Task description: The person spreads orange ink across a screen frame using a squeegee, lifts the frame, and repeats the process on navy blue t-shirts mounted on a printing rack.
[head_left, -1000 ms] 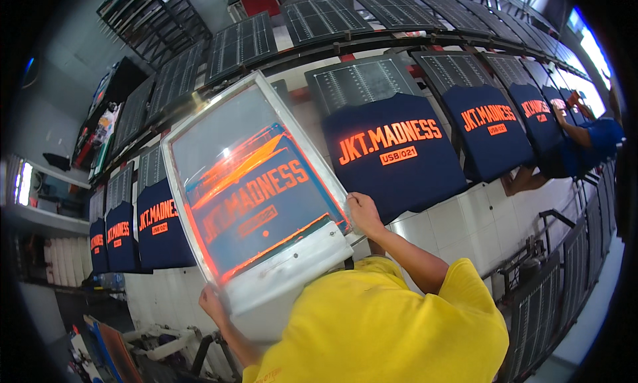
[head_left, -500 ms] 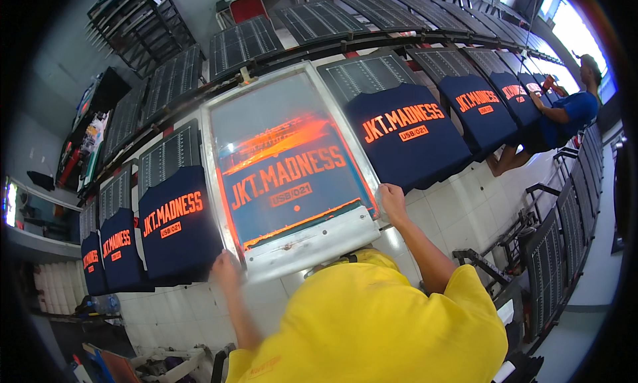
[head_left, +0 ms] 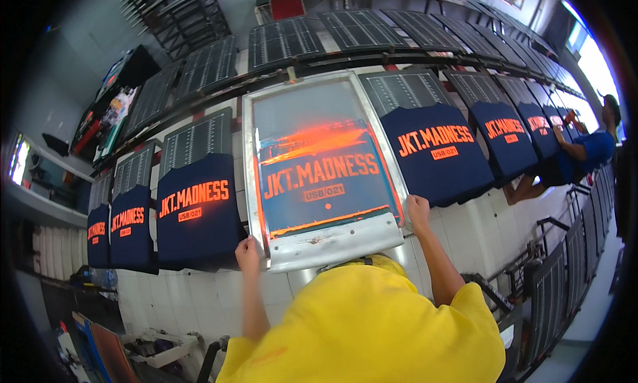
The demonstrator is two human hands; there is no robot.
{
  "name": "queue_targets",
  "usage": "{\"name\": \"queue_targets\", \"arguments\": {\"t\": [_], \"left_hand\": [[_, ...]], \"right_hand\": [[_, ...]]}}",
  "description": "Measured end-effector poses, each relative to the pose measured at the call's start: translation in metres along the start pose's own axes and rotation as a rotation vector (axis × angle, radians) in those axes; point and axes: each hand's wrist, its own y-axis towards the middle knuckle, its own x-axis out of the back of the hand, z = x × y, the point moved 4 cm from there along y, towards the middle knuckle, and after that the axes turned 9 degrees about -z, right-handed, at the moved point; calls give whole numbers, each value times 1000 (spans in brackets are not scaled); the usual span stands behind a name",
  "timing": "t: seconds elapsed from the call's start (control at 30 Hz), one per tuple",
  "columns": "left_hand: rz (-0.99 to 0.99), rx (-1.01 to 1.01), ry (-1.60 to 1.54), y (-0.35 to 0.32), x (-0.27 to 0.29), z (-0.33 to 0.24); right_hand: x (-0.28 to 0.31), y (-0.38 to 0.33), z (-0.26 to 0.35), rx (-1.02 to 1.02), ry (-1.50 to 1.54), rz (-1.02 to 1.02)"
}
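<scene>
A screen-printing frame (head_left: 391, 153) with silver rails lies tilted over a pallet in front of me. Its mesh shows orange lettering, with smeared orange ink above it and a line of ink near the lower edge. My left hand (head_left: 248, 255) is closed beside the frame's lower left corner; what its fingers grip is hidden. My right hand (head_left: 419, 213) is closed at the lower right rail, fingertips against the metal. A navy shirt (head_left: 197, 233) with an orange print lies left of the frame, and another navy shirt (head_left: 435, 177) lies to its right.
More printed shirts lie on black pallets (head_left: 279, 42) along the long table. At the far right a person in blue (head_left: 591, 143) leans over the row. A rack (head_left: 176, 17) stands at the back left, with more pallets (head_left: 555, 276) along the right side.
My view has turned, so the frame, shirts and pallets appear farther right. My left hand, blurred before, is sharper now at the frame's lower left corner. The right hand stays at the right rail.
</scene>
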Motion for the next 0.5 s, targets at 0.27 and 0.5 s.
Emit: {"name": "queue_targets", "arguments": {"t": [0.27, 0.5], "left_hand": [[-11, -57, -14, 10, -8, 5], [-10, -95, 22, 40, -13, 18]], "right_hand": [[-12, 14, -5, -4, 20, 49], [-30, 22, 17, -35, 74, 79]]}}
